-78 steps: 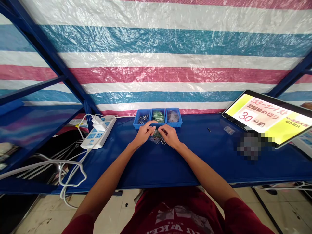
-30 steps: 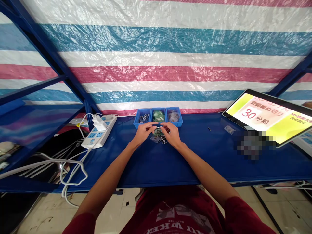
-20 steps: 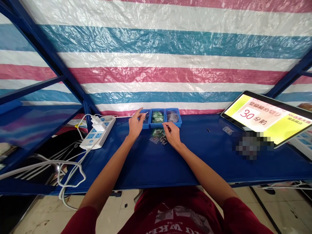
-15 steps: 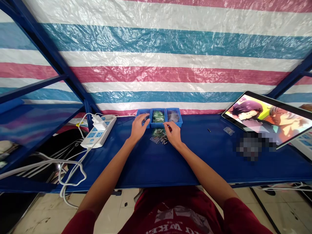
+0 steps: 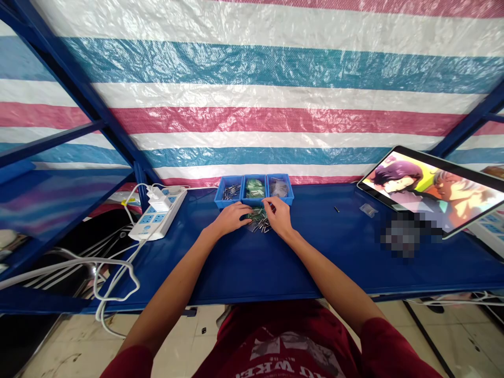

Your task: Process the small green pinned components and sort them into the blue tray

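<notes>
Beside the small pile of metal pins and green pieces (image 5: 260, 224), my left hand (image 5: 232, 218) lies palm down, thumb and fingers apart, with nothing visible in it. At the pile's other side my right hand (image 5: 280, 216) is closed in a pinch near the front edge of the bins; what its fingertips hold is too small to name. Just behind the hands stand a blue bin (image 5: 218, 199) with dark metal pins, a middle blue bin (image 5: 253, 201) with green pieces, and a right blue bin (image 5: 289, 200) with clear plastic bags.
A white power strip (image 5: 151, 223) with plugs and cables lies to the left. On the right are a small dark pin (image 5: 336, 209), a clear plastic bag (image 5: 368, 210) and a tilted tablet (image 5: 433, 191) playing a video. A blurred patch covers something before it.
My left hand has come out of the left bin, moving down and towards me to the pile's left side. The right hand keeps its pinch in nearly the same place.
</notes>
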Available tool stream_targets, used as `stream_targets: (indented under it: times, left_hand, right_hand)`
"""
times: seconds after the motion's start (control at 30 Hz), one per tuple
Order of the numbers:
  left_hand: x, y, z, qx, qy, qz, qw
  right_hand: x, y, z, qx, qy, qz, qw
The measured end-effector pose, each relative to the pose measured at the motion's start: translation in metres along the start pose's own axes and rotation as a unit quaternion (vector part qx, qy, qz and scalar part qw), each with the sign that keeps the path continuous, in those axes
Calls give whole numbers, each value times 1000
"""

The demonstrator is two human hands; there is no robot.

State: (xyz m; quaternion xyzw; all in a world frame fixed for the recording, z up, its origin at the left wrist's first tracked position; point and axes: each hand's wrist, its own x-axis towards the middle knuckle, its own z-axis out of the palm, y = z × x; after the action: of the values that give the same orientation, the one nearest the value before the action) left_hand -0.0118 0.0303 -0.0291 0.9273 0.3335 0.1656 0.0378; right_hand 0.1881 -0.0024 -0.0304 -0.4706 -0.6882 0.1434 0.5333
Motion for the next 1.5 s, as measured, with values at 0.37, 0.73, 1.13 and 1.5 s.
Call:
stream_targets:
  times: [0.37, 0.73, 1.13, 1.5]
  left_hand:
    - [0, 1, -1, -5, 8, 23, 1000]
    - [-2, -5, 0, -19, 14, 30, 999]
    - [-4, 3, -11, 14, 129, -53, 990]
    - [-3, 16, -17, -70, 238, -91, 964]
  right_hand:
    - [-1, 6, 3, -4, -16, -6, 1000]
    - [-1, 8, 5, -8, -23, -4, 1000]
    - [0, 8, 5, -11, -33, -3, 999]
    - [-4, 5, 7, 27, -93, -6, 995]
